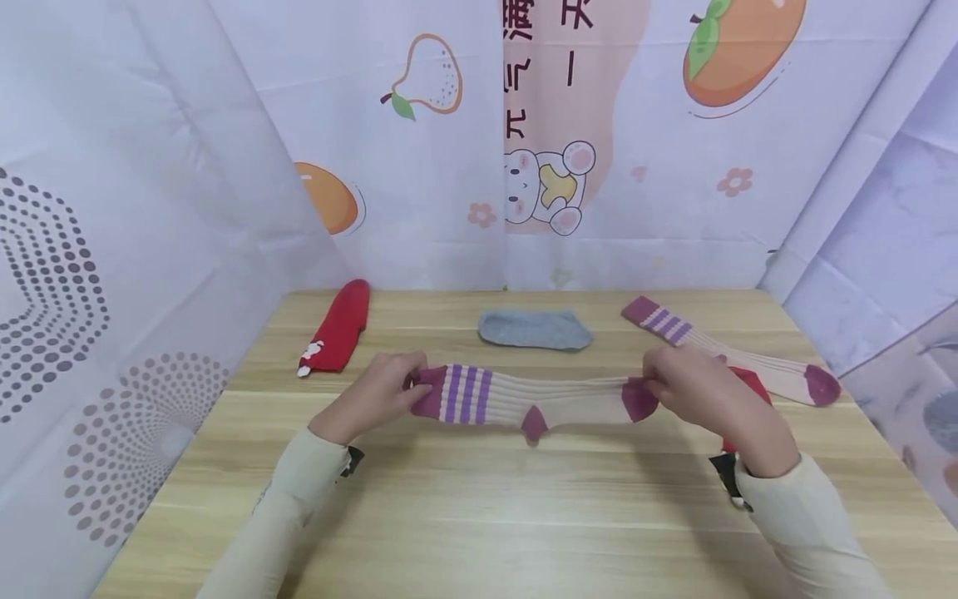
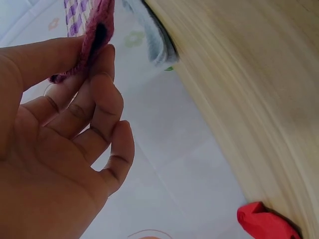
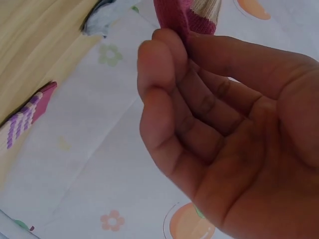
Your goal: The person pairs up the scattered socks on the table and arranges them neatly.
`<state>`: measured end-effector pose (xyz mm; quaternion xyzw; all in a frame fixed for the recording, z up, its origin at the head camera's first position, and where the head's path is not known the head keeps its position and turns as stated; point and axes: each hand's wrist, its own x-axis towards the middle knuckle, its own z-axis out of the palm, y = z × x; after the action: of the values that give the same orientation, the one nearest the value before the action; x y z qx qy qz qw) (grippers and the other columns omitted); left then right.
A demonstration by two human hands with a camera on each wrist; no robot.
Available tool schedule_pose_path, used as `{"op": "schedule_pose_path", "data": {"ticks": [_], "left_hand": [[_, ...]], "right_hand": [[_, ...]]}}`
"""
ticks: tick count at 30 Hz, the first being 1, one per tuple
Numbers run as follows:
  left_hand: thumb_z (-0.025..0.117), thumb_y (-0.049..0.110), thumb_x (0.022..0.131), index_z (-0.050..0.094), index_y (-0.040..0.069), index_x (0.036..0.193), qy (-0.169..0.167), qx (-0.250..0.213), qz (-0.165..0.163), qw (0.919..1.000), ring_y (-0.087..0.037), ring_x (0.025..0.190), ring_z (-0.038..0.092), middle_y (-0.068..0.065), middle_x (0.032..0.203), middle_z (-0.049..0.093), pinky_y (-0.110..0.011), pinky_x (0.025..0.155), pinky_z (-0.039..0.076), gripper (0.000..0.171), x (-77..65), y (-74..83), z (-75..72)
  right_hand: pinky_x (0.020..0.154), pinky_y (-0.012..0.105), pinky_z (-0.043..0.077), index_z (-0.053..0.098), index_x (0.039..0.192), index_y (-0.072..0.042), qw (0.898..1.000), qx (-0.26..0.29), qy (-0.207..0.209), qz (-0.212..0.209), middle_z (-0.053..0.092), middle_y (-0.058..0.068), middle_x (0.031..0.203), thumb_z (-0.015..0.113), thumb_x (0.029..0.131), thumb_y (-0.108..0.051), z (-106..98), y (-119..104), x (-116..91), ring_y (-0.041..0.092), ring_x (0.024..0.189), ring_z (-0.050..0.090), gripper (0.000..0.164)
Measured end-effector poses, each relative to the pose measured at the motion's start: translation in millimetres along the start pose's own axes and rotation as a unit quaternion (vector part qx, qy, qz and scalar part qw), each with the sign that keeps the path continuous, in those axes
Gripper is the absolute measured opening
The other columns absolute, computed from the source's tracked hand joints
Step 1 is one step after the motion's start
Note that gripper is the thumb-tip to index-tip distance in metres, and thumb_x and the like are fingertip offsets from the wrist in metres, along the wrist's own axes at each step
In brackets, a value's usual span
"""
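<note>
A cream sock (image 1: 557,401) with purple stripes and maroon cuff, heel and toe is stretched level between the two hands, above the table. My left hand (image 1: 385,395) pinches its maroon cuff between thumb and fingers; the left wrist view shows the cuff (image 2: 97,37) edge-on in that grip. At the other end my right hand (image 1: 692,391) pinches the maroon toe (image 3: 174,17) between thumb and fingertips. The heel patch (image 1: 535,424) points down toward me. A red sock (image 1: 748,381) lies partly hidden under the right forearm.
On the wooden table (image 1: 479,516), a red sock (image 1: 340,329) with a white pattern lies at back left. A grey-blue sock (image 1: 535,329) is behind the stretched one. Another striped cream sock (image 1: 763,370) lies at right. Printed curtains (image 1: 434,191) stand along the back and sides.
</note>
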<state>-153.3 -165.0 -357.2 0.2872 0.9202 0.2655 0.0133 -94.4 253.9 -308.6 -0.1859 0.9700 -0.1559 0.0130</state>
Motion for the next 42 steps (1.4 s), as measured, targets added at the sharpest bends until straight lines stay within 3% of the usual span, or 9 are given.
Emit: {"op": "schedule_pose_path", "data": {"ticks": [7,13,20,33,37,42], "left_hand": [[0.075,0.009,0.088,0.063,0.014,0.087,-0.011,0.007,-0.001,0.9999,-0.012,0.069,0.055,0.007,0.076,0.062,-0.024,0.057,0.051,0.014,3.5,-5.8,6.0],[0.075,0.012,0.089,0.064,0.014,0.09,-0.018,0.021,-0.006,0.9996,-0.01,0.067,0.054,0.008,0.075,0.061,-0.023,0.057,0.05,0.011,4.9,-9.9,17.1],[0.074,0.012,0.09,0.063,0.014,0.089,-0.014,0.038,0.007,0.9992,-0.009,0.067,0.052,0.01,0.072,0.058,-0.024,0.059,0.048,0.011,5.7,-14.5,29.6],[0.076,0.011,0.088,0.063,0.014,0.087,-0.009,0.065,0.014,0.9978,-0.009,0.065,0.05,0.01,0.07,0.057,-0.025,0.06,0.045,0.013,7.8,-19.7,39.6],[0.076,0.011,0.087,0.066,0.012,0.095,-0.002,0.065,0.015,0.9977,-0.009,0.068,0.052,0.008,0.076,0.061,-0.026,0.063,0.047,0.013,7.2,-20.2,40.8],[0.075,0.01,0.088,0.064,0.011,0.111,0.007,0.066,-0.005,0.9978,-0.013,0.082,0.053,0.0,0.094,0.062,-0.03,0.074,0.05,0.026,4.4,-19.7,40.8]], "right_hand": [[0.055,0.028,0.041,0.066,0.074,-0.011,1.0,-0.012,-0.02,0.005,0.051,-0.005,0.061,0.07,0.086,-0.001,15,6,11,0.013,0.059,0.046,0.016],[0.057,0.031,0.042,0.063,0.07,-0.014,0.997,-0.069,0.007,-0.02,0.051,-0.007,0.06,0.071,0.082,0.001,30,9,18,0.013,0.059,0.046,0.021],[0.057,0.032,0.043,0.064,0.073,-0.015,0.996,-0.094,-0.011,0.003,0.054,-0.007,0.063,0.072,0.083,-0.004,36,8,20,0.014,0.061,0.049,0.017],[0.055,0.029,0.042,0.063,0.072,-0.013,0.997,-0.055,-0.043,0.015,0.053,-0.004,0.063,0.068,0.084,0.0,45,9,24,0.015,0.06,0.048,0.018],[0.054,0.028,0.043,0.066,0.077,-0.011,0.997,-0.048,-0.053,0.03,0.055,-0.003,0.064,0.069,0.085,-0.001,47,10,25,0.015,0.059,0.049,0.013],[0.061,0.035,0.05,0.068,0.085,-0.007,0.997,-0.055,-0.044,0.028,0.062,0.001,0.072,0.073,0.083,-0.002,48,10,25,0.017,0.065,0.056,0.007]]}}
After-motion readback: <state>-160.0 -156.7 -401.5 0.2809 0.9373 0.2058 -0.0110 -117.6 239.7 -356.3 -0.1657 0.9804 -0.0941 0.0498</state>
